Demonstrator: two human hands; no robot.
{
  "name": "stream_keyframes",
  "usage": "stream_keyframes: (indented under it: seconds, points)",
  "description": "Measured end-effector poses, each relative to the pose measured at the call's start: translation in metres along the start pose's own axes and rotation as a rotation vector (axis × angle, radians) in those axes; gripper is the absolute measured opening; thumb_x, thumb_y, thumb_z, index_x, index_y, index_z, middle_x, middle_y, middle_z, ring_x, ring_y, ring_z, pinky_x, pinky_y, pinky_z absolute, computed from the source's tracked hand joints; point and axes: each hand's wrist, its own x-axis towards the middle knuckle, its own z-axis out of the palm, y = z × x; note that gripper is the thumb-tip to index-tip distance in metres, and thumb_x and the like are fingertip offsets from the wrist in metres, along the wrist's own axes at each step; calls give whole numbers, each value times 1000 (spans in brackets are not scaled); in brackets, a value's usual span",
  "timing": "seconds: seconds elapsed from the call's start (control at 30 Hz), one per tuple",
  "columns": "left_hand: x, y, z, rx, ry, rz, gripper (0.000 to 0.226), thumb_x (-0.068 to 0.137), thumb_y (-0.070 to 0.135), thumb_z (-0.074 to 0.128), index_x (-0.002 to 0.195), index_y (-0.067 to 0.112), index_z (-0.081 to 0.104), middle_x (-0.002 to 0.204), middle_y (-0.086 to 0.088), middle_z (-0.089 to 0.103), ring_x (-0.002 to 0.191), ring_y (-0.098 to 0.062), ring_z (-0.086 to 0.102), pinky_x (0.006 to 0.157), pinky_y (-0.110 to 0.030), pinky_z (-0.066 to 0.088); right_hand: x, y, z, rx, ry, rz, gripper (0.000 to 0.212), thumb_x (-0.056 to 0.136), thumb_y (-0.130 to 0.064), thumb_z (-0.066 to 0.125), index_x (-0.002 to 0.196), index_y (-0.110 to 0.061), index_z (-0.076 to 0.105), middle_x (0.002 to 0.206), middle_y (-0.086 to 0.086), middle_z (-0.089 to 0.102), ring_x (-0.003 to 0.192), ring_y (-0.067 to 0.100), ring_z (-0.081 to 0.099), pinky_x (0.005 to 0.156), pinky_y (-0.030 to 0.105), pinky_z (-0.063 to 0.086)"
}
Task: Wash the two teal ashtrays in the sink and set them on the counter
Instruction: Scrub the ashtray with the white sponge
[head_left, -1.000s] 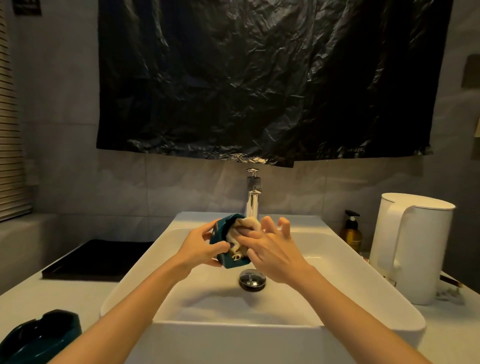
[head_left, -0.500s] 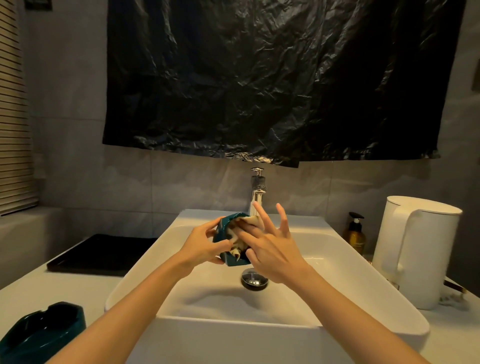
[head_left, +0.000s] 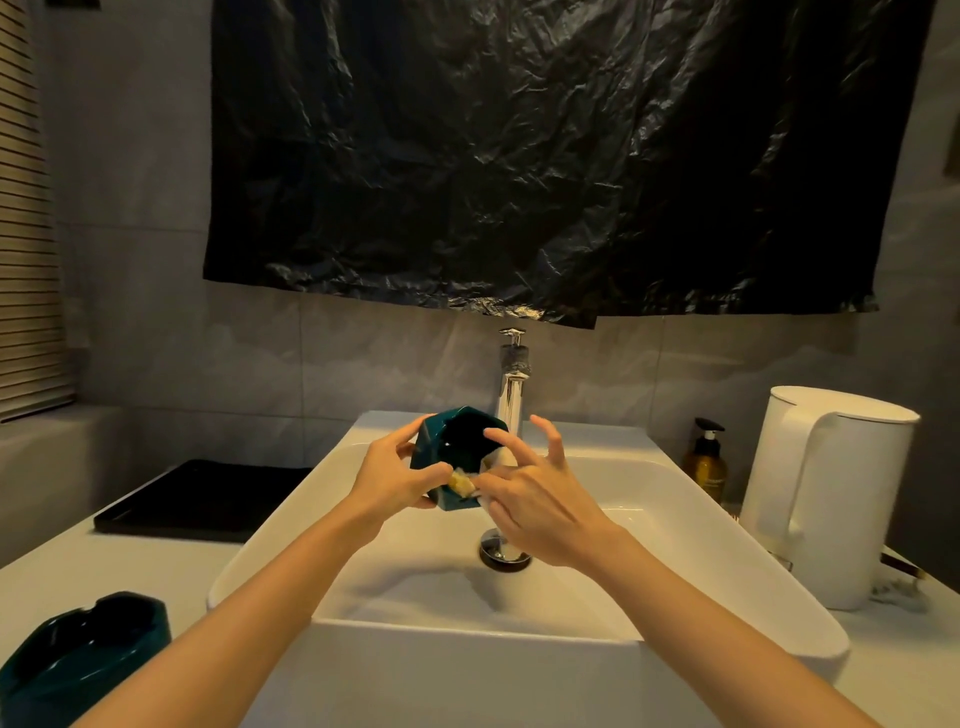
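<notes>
Left hand (head_left: 395, 480) grips the faceted teal ceramic ashtray (head_left: 457, 447) by its left wall, above the white rectangular sink (head_left: 727, 545), in front of the chrome tap (head_left: 511, 410); the hollow is tilted toward the camera. Right hand (head_left: 540, 504), just right of it, pinches a pale yellowish scrubbing pad (head_left: 462, 484) against the lower rim, other fingers spread. The second teal ashtray (head_left: 83, 660) sits on the pale counter (head_left: 104, 566), far left, nearer the left hand.

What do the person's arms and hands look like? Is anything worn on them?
The left forearm and the right forearm are bare to the frame edge; no sleeves show. The left hand and the right hand wear no gloves; no watch, bracelet or ring is visible in this dim light.
</notes>
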Motion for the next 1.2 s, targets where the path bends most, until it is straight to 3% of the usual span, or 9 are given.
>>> stream_keyframes:
  seconds: [0.13, 0.23, 0.3, 0.5, 0.67, 0.77, 1.0, 1.2]
  points:
    - [0, 0, 0, -2, -37, -8, 66, 78, 2, 71, 135, 24, 47, 118, -2, 52, 104, -26, 55, 67, -36, 58, 1, -2, -2, 144, 0, -68, 50, 96, -34, 23, 101, -25, 72, 113, -3, 71, 140, 18, 34, 116, 30, 1]
    - [0, 0, -2, -19, -59, -14, 63, 80, 7, 71, 135, 24, 47, 121, -3, 54, 106, -28, 56, 69, -37, 58, 0, -2, -1, 236, -4, -51, 44, 99, -32, 27, 117, -27, 67, 133, 3, 59, 146, 15, 18, 120, 35, 8]
    - [1, -1, -5, -20, -79, -10, 63, 80, 10, 72, 135, 26, 46, 126, -4, 53, 111, -30, 55, 71, -38, 58, -1, -2, -2, 276, -46, -41, 42, 99, -31, 29, 129, -30, 59, 145, 4, 47, 148, 13, 8, 121, 36, 5]
    - [1, -1, -5, -23, -143, -12, 61, 83, 14, 69, 137, 27, 43, 132, -5, 52, 110, -27, 58, 73, -36, 59, 5, -1, -2, 72, -67, -105, 52, 97, -39, 17, 144, -33, 38, 152, -7, 34, 147, 17, -9, 115, 53, -14]
    - [2, -3, -3, -2, -180, -13, 65, 83, 11, 70, 139, 26, 42, 135, -5, 49, 114, -27, 56, 75, -38, 58, 6, -4, -5, -72, 1, 26, 55, 95, -40, 17, 144, -31, 41, 149, -10, 40, 148, 27, -8, 109, 68, -10]
    - [2, -3, -2, 11, -186, -17, 63, 82, 13, 70, 138, 27, 44, 134, -4, 51, 113, -27, 56, 75, -39, 58, 5, -5, -4, -41, 2, 73, 52, 96, -40, 20, 145, -33, 38, 151, -10, 37, 147, 28, -14, 108, 67, -16]
    - [4, -3, -4, -15, -177, -40, 61, 85, 16, 67, 139, 25, 43, 132, -6, 53, 108, -30, 60, 79, -46, 57, 7, 0, -4, 82, -82, -70, 56, 95, -41, 7, 146, -41, 32, 156, -14, 23, 145, 23, -20, 103, 64, -27]
    - [1, -4, -3, 53, -223, -26, 60, 84, 13, 67, 137, 24, 43, 134, -5, 51, 107, -24, 58, 72, -36, 58, 6, -2, -1, -33, -49, -37, 51, 96, -41, 16, 140, -38, 43, 151, -12, 37, 146, 28, -13, 107, 68, -16]
